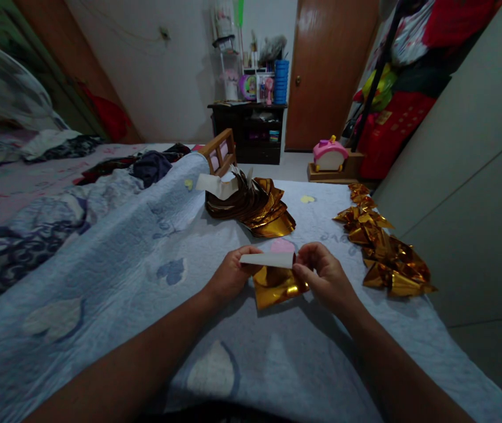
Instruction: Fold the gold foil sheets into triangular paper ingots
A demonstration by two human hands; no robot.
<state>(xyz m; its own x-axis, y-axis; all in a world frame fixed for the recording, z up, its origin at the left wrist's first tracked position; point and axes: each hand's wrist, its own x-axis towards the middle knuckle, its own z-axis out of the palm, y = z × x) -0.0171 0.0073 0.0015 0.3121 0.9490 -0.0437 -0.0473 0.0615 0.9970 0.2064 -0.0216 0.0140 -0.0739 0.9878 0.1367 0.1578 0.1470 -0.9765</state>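
A sheet of gold foil paper (273, 288) with a pale back is bent between my hands, its white upper edge curled toward the far side. My left hand (232, 271) pinches the sheet's left end. At the right end, my right hand (324, 275) has thumb and fingers closed on the paper. Just beyond my hands lies a fanned stack of gold foil sheets (264, 208), some showing brown or white sides. To the right, a row of folded gold foil pieces (383, 249) runs along the bed's edge.
A light blue quilt (145, 329) with heart patterns covers the bed. Rumpled clothes (151, 167) lie at the left. Beyond the bed stand a dark cabinet (246, 132), a wooden door (330, 70) and a pink toy (330, 154). A pale wardrobe (475, 205) borders the right side.
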